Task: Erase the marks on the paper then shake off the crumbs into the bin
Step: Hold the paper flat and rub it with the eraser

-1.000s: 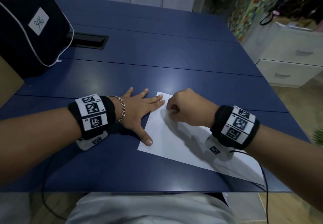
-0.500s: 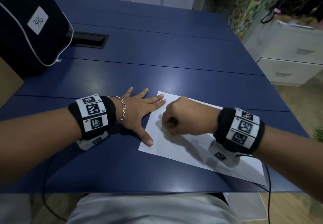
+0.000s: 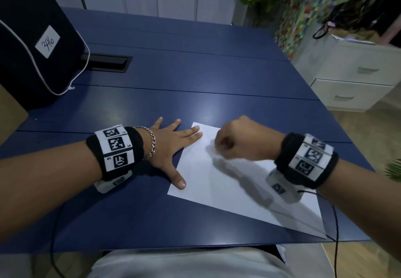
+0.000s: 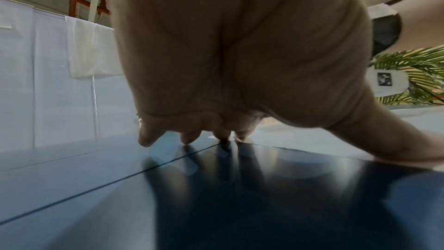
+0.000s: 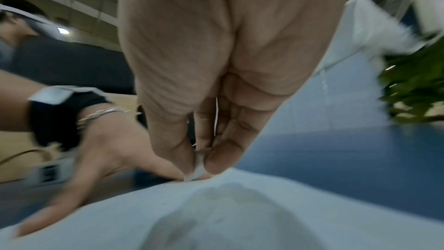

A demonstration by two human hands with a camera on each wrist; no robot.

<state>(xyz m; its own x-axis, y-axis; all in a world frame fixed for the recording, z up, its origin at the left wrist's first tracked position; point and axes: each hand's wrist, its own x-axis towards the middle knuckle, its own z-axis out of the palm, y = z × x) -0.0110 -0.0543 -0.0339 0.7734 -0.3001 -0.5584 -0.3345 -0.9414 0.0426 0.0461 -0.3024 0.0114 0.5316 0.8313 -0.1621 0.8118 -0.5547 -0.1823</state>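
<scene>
A white sheet of paper (image 3: pixel 230 188) lies on the blue table (image 3: pixel 195 78), near its front edge. My left hand (image 3: pixel 173 145) lies flat with spread fingers, its fingertips and thumb pressing the paper's left edge. My right hand (image 3: pixel 236 145) is a blurred fist over the paper's far left part. In the right wrist view my right hand (image 5: pixel 199 163) pinches a small white eraser (image 5: pixel 198 166) between thumb and fingers, its tip on the paper (image 5: pixel 240 216). Faint small specks show on the sheet. In the left wrist view my left hand (image 4: pixel 228 83) touches the table and the paper's corner (image 4: pixel 276 136).
A black bag (image 3: pixel 32 45) with a white label stands at the table's back left, beside a black cable slot (image 3: pixel 106 61). White drawers (image 3: pixel 355 76) and plants stand to the right, off the table. No bin is in view.
My right hand has slid back and forth over the paper's far left part, toward me and then away again. The left hand and the paper have stayed in place.
</scene>
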